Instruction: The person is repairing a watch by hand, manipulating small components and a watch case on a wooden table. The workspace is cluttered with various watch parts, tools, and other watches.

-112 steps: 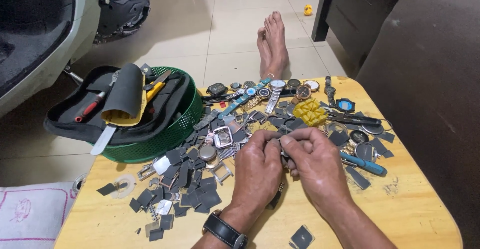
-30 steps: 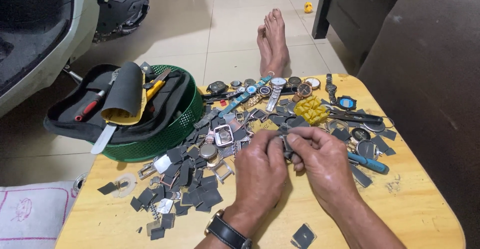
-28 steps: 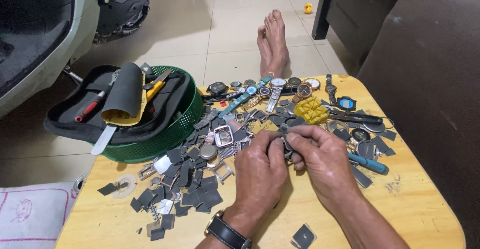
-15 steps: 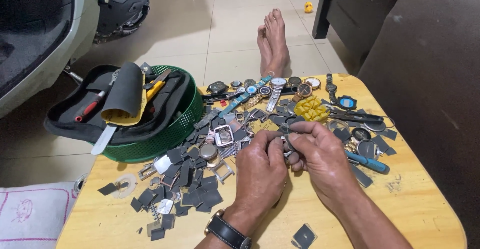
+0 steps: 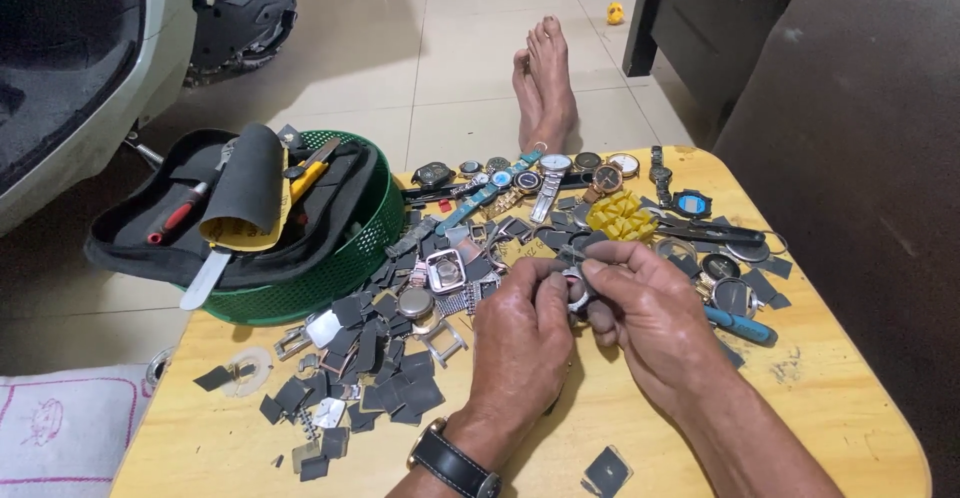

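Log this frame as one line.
left hand: pinching watch case | right hand: pinching same case | place: above wooden table | nearby: watch parts pile, green basket

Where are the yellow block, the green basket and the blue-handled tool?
yellow block (image 5: 622, 216), head view, middle of its ridged top
green basket (image 5: 330, 276), head view, front wall
blue-handled tool (image 5: 745, 328), head view, blue handle

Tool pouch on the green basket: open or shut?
Open: the tool pouch lies spread across the basket, with a red-handled screwdriver exposed inside.
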